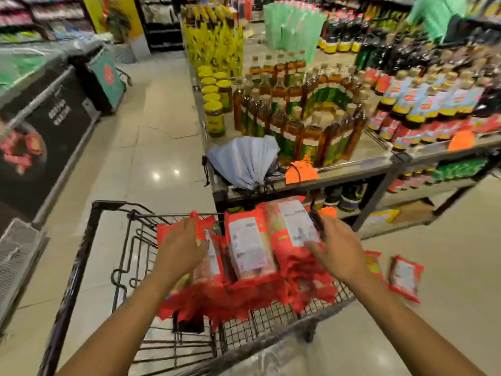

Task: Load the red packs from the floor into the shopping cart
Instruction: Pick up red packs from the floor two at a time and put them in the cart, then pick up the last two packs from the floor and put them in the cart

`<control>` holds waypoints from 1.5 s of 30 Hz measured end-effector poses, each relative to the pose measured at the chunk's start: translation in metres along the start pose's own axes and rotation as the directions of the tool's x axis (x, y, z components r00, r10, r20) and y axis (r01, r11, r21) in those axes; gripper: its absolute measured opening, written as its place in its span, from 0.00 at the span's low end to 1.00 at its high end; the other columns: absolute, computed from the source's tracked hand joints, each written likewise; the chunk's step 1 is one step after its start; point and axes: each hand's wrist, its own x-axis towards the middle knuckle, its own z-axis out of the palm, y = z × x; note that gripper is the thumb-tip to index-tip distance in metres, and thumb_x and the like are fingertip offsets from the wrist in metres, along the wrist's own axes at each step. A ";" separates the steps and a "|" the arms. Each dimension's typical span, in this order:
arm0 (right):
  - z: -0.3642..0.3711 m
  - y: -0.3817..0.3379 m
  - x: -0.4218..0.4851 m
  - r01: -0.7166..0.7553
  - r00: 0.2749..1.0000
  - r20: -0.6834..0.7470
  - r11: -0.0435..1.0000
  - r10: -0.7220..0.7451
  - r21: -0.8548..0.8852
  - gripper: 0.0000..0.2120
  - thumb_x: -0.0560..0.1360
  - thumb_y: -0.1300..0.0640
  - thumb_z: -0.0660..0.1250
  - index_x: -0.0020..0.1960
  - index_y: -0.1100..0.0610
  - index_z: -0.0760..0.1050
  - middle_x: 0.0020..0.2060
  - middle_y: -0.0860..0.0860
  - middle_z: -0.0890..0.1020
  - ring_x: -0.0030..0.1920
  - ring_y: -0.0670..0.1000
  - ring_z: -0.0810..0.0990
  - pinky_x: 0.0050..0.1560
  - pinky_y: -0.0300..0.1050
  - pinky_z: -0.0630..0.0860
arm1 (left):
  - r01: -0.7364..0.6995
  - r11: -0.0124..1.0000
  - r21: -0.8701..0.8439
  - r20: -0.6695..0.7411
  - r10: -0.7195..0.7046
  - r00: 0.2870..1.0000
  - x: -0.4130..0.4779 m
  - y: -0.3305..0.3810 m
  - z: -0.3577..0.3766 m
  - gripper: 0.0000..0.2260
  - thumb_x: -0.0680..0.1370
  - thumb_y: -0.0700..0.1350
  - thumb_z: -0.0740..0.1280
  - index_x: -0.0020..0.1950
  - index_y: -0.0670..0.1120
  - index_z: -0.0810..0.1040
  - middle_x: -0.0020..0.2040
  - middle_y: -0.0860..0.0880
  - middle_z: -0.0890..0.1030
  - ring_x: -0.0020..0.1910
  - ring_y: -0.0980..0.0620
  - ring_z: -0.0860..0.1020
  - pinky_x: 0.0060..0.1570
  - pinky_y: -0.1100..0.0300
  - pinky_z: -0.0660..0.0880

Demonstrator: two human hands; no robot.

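Shop aisle, pale glossy tiled floor [151,147], light glare on the tiles; view motion-blurred throughout. Dark chest freezer [46,123] runs along the left side. Metal display table [352,165] at centre-right carries amber bottles [298,115] arranged in a ring, yellow-lidded jars [215,104] at the left end, and a grey fanned cloth bag [244,161] at the near corner, beside an orange price tag [301,172]. Wire shopping cart [89,240] stands in the foreground, its front just short of the table. Red packs [252,256] with white labels are piled in the cart basket, several standing on end, leaning side by side; lower ones lie flat on the wire floor. Left hand [180,246] rests palm-down on the leftmost upright pack, fingers spread and loosely curved over its top edge; whether it grips the pack cannot be told. Right hand [339,251] rests against the right side of the pile, fingers extended and slightly apart, tips touching the labelled face of the rightmost pack; no closed grasp visible. One loose pack [405,278] lies flat on the floor to the right of the cart, near the right forearm, clear of the basket. Part of a second pack [372,263] shows just beside it, largely hidden behind the right wrist.
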 end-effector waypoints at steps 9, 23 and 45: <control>-0.170 -0.016 -0.167 -0.081 0.931 -0.363 0.962 -0.020 -0.262 0.36 0.75 0.33 0.59 0.77 0.52 0.63 0.75 0.56 0.68 0.75 0.58 0.64 0.72 0.58 0.61 | -0.530 0.789 0.310 -0.257 0.606 0.753 -0.124 0.180 -0.082 0.33 0.76 0.57 0.69 0.74 0.40 0.69 0.70 0.36 0.74 0.67 0.34 0.74 0.63 0.39 0.71; -0.257 0.229 -0.318 -0.447 0.838 -0.440 0.868 0.322 -0.216 0.36 0.74 0.33 0.58 0.77 0.50 0.63 0.73 0.56 0.70 0.72 0.58 0.67 0.70 0.57 0.63 | -0.741 0.514 0.431 -0.114 0.846 0.521 -0.240 0.457 0.012 0.34 0.76 0.64 0.61 0.76 0.45 0.68 0.73 0.41 0.73 0.71 0.38 0.71 0.69 0.41 0.69; -0.210 0.544 -0.066 -0.309 0.951 -0.118 0.910 0.286 -0.276 0.35 0.75 0.35 0.54 0.76 0.53 0.66 0.73 0.59 0.70 0.72 0.61 0.69 0.70 0.62 0.64 | -0.676 0.652 0.343 0.069 0.700 0.711 -0.043 0.688 0.255 0.34 0.78 0.64 0.59 0.79 0.47 0.62 0.76 0.43 0.69 0.75 0.40 0.66 0.75 0.39 0.61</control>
